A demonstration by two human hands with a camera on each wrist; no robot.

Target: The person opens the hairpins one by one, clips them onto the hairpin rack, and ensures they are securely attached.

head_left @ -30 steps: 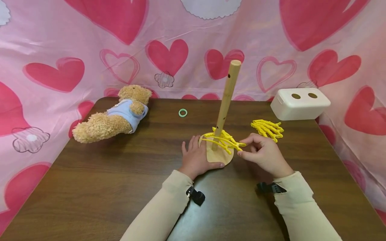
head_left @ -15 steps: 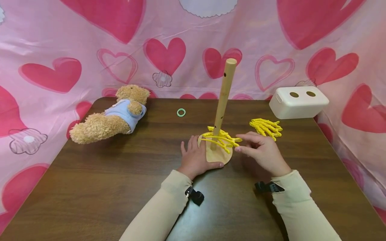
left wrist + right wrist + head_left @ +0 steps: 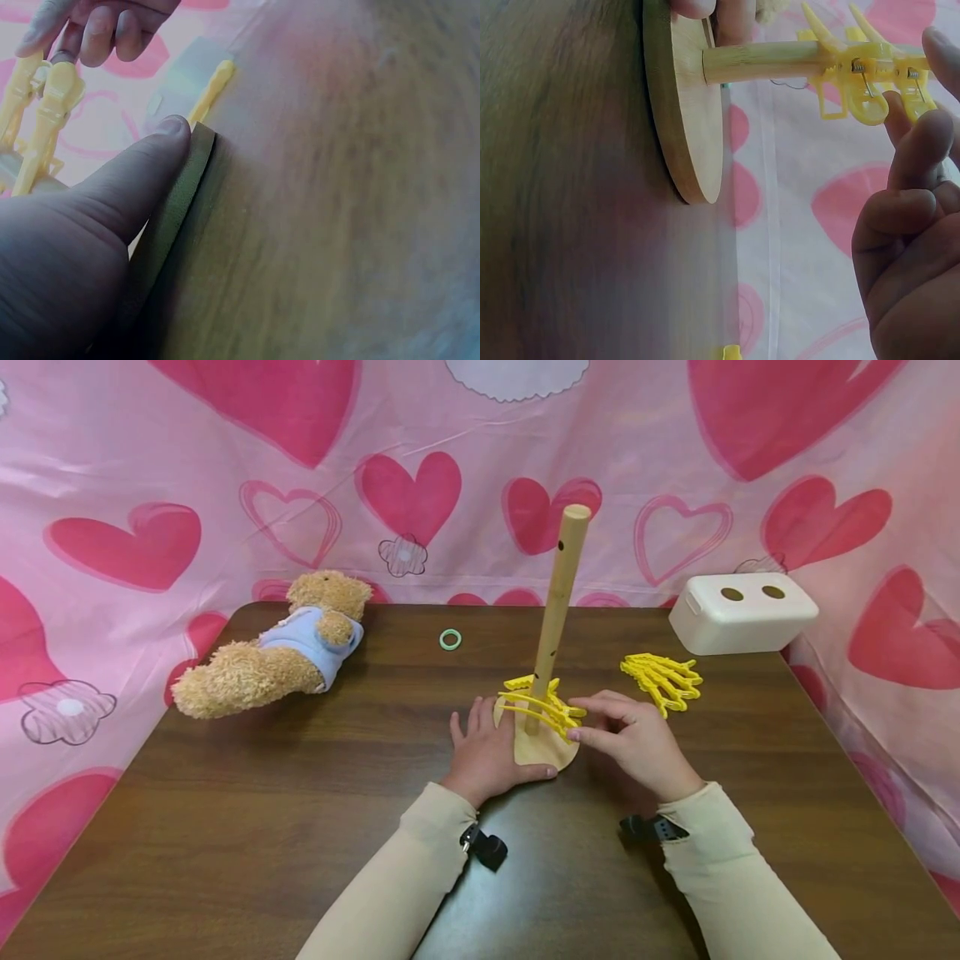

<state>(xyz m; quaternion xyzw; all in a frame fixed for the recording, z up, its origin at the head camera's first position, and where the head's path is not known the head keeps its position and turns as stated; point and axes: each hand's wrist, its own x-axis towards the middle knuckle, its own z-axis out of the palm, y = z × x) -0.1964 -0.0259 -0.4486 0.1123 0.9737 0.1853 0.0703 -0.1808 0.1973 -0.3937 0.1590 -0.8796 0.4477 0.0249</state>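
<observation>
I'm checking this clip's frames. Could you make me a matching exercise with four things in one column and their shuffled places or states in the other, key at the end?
Column one
1. Left hand
2. Right hand
3. Teddy bear
4. White box

Column two
A. Pinching yellow clips at the wooden post
B. In the far right corner of the table
C. Resting on the round wooden base
D. Wearing a blue top

Pairs: 1-C, 2-A, 3-D, 4-B
</observation>
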